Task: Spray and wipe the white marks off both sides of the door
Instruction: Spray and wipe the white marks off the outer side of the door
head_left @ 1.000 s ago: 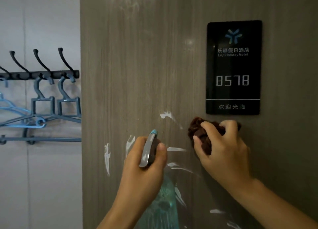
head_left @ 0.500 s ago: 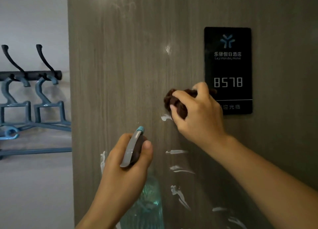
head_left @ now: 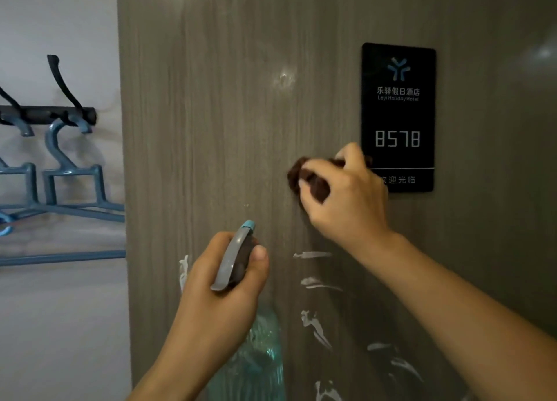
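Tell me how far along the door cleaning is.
Done: the door above the hands looks mostly clear, bar a faint smudge. In hand: the right hand presses a brown cloth beside the sign; the left hand holds the spray bottle. Left: white marks lower down. The other side isn't visible.

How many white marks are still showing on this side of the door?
About 7: one left of the left hand, six below the right hand, at. More may be hidden.
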### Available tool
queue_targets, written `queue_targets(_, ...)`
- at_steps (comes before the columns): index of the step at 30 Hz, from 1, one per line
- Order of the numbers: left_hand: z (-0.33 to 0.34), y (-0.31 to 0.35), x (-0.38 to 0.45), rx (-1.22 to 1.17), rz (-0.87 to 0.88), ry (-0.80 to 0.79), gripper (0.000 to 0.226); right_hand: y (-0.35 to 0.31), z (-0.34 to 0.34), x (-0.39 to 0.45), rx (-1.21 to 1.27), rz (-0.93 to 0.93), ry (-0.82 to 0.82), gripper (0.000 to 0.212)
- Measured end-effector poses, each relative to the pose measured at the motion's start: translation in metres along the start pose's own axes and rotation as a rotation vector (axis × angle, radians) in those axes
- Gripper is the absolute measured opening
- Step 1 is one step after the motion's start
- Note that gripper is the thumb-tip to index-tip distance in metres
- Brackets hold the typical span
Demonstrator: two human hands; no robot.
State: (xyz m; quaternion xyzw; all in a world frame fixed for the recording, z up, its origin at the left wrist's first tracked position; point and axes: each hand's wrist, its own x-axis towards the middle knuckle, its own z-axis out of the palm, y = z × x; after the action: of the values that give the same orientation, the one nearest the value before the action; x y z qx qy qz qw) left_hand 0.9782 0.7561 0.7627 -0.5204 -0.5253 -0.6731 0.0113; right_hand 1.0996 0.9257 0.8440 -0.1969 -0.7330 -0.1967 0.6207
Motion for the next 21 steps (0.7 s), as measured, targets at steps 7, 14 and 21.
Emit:
queue_targets(7, -0.006, 0.009, 0.001, -0.047, 0.006, 0.017, 0.019, -0.001, 0.003, -0.068, 0.033, -0.151, -0.143, 0.026)
queue_targets(14, -0.008, 0.005, -0.003, -0.031, -0.021, 0.015, 0.019, 0.005, 0.0, -0.016, 0.005, 0.043, 0.003, 0.024)
queue_targets(21, -0.019, -0.011, -0.004, -0.014, -0.036, 0.072, 0.017, -0.04, 0.023, -0.041, 0.081, -0.242, -0.15, 0.028)
